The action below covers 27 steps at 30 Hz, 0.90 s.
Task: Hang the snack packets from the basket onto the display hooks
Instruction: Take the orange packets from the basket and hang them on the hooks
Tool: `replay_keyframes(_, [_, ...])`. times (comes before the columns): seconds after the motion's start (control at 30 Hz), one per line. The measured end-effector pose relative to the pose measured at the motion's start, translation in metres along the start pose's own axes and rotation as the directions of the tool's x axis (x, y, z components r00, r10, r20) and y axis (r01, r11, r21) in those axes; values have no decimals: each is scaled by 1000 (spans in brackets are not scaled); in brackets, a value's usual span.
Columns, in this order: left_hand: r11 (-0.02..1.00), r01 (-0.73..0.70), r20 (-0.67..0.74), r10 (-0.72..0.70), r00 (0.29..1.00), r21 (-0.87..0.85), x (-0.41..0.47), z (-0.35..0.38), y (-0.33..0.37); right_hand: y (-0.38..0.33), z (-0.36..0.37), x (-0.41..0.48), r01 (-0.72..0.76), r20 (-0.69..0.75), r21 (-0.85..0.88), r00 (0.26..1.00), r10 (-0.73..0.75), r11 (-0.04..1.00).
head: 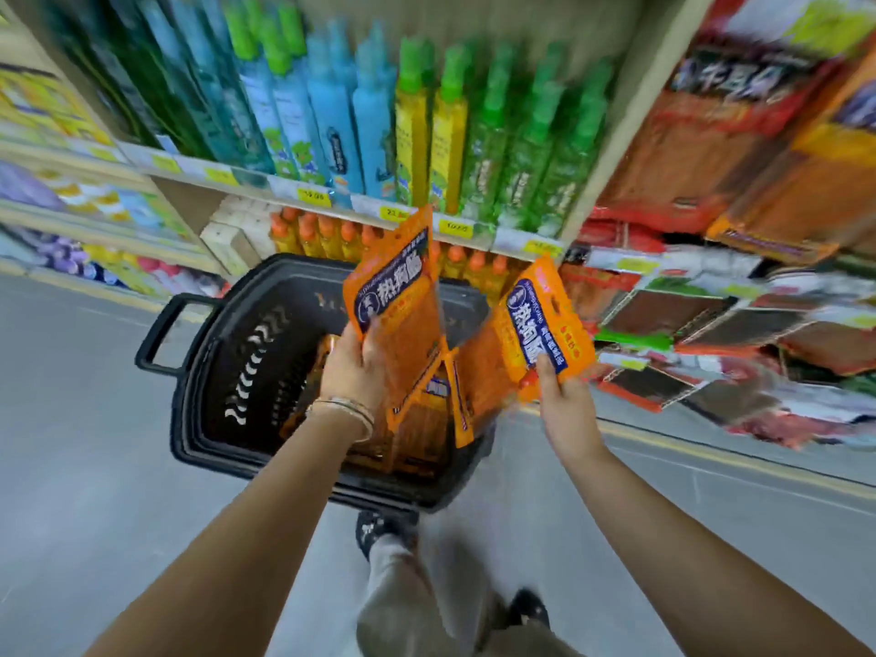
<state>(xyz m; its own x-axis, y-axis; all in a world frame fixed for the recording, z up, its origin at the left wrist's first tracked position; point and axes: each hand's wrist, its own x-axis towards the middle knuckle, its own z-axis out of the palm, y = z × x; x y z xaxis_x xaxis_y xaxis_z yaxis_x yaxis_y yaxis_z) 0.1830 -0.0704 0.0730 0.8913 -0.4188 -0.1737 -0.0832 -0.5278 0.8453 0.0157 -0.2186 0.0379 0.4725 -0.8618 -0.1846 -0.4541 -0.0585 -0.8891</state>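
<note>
A black plastic basket (223,372) stands on the floor in front of me, with several orange snack packets (417,433) lying inside. My left hand (353,367) grips one orange packet (396,282) by its lower part and holds it upright above the basket. My right hand (566,403) grips a second orange packet (545,320), raised and tilted toward the right. The display rack (711,320) with hanging packets fills the right side, blurred by motion; its hooks cannot be made out.
A shelf unit (332,196) behind the basket carries tall green, blue and yellow bottles above and orange bottles below. Grey floor spreads to the left and lower right. My feet (379,528) stand just behind the basket.
</note>
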Motion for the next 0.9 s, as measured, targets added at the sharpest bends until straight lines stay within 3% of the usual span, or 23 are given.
replay_keyframes(0.13, [970, -211, -37, 208, 977, -123, -42, 35, 77, -11, -91, -7, 133, -134, 26, 983, -128, 991])
replay_keyframes(0.3, [935, -195, -149, 156, 976, -297, -86, 79, 160, -21, -199, -11, 231, -282, 92, 939, -197, 969])
replay_keyframes(0.37, [943, -151, -119, 121, 986, -297, -94, 90, 186, -25, -236, -9, 226, -344, 80, 921, -186, 971])
replay_keyframes(0.43, [948, -179, -103, 156, 982, -262, -102, 100, 211, -33, -271, -7, 248, -397, 106, 898, -188, 963])
replay_keyframes(0.57, [872, -250, -142, 209, 968, -420, -115, 113, 265, -59, -329, 0, 366, -484, 45, 822, -300, 929])
replay_keyframes(0.7, [869, -353, -164, 314, 935, -347, -108, 116, 312, -95, -369, 15, 431, -517, 13, 776, -362, 902])
replay_keyframes(0.9, [818, -454, -148, 431, 890, -353, -76, 124, 380, -159, -406, 60, 546, -559, 116, 726, -400, 830])
